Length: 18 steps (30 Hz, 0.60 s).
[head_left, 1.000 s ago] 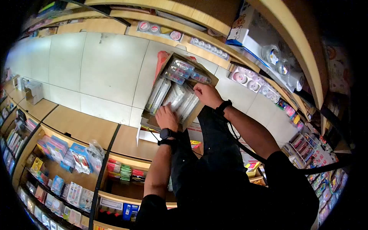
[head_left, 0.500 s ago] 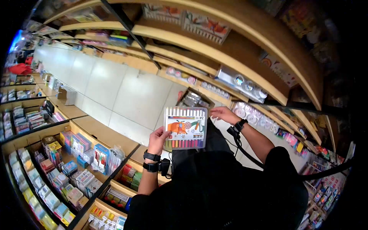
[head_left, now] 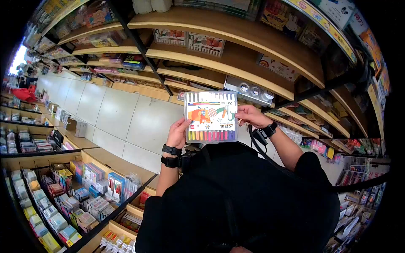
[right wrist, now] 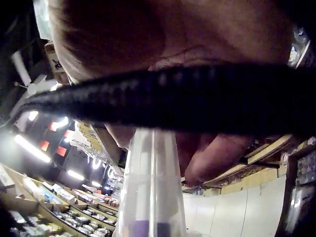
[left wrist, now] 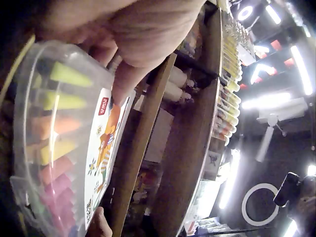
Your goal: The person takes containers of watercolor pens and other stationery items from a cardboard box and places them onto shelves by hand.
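Note:
A clear plastic case of felt-tip pens (head_left: 211,117) is held up in front of the black-clad torso, its white label showing an orange fox and the number 24. My left hand (head_left: 177,134) grips its left edge, thumb on the front. At the opposite edge, my right hand (head_left: 254,117) pinches the case near mid-height. The left wrist view shows the pens' yellow, orange and pink ends through the case (left wrist: 59,128), with the left thumb (left wrist: 127,81) against the label. From the right wrist, the case (right wrist: 150,192) appears edge-on between thumb and fingers, partly behind a dark strap.
Wooden shelves (head_left: 236,63) rise ahead, where similar fox-labelled pen sets (head_left: 206,44) stand. A low display (head_left: 80,189) of boxed stationery lies to the left. Pale floor tiles (head_left: 114,109) run between the two. A black cable (head_left: 358,184) trails from the right arm.
A second ago both hands were inside a cardboard box of cases. The pen case then came up in the left hand; now the right hand grips it too, and the view has tilted towards the shelves.

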Tool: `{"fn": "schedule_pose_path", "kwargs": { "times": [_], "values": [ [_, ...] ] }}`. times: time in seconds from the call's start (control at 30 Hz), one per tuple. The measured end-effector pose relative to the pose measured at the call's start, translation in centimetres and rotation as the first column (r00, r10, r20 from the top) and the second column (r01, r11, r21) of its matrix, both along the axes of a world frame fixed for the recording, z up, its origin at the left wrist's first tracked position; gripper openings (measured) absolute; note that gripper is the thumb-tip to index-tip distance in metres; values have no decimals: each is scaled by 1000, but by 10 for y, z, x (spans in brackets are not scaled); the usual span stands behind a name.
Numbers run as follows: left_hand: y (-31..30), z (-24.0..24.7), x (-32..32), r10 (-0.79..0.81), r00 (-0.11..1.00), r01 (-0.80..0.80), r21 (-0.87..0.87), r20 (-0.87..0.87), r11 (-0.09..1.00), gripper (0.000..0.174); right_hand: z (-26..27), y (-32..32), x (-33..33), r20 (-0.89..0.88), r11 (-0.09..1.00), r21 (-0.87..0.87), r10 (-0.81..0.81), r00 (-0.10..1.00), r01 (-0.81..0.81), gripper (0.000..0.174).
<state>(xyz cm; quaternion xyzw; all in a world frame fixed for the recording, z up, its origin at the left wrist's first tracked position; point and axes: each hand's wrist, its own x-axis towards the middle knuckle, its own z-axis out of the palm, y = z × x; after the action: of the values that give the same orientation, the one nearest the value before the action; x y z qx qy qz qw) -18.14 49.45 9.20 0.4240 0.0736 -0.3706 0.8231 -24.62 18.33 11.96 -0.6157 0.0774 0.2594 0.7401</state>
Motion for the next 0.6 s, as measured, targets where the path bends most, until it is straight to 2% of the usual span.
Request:
{"fn": "schedule_pose_path", "kwargs": {
  "times": [0.07,0.13,0.17,0.23,0.3,0.37,0.43,0.5,0.57,0.6],
  "values": [
    [-2,3,4,3,999,-3,-4,33,1000,31,7,4,-2,6,999,-35,-14,1000,14,34],
    [-6,10,3,30,999,-29,-35,28,999,31,11,8,-4,132,1000,19,-20,991,17,38],
    [-7,14,3,67,998,-65,-63,15,996,32,17,9,-5,139,999,34,13,990,-18,43],
    [-13,11,3,109,993,-104,-131,33,986,33,12,12,-6,143,992,122,-62,988,44,47],
    [-24,16,2,246,968,-249,-342,-53,906,36,17,16,-3,177,971,237,-83,981,39,53],
    [-34,15,0,249,962,-273,-411,-111,870,40,19,23,3,226,950,312,-87,970,12,53],
    [-45,22,-4,215,972,-233,-376,-89,897,35,20,39,12,244,957,287,-122,962,49,49],
    [-54,7,-4,139,990,-141,-377,-33,915,30,16,53,21,252,961,261,-158,955,90,46],
    [-65,17,-11,157,986,-165,-352,-51,921,28,14,63,31,326,964,199,-237,915,178,38],
    [-67,18,-12,162,984,-176,-341,-68,923,29,16,63,33,311,946,253,-276,909,201,34]
  ]
}}
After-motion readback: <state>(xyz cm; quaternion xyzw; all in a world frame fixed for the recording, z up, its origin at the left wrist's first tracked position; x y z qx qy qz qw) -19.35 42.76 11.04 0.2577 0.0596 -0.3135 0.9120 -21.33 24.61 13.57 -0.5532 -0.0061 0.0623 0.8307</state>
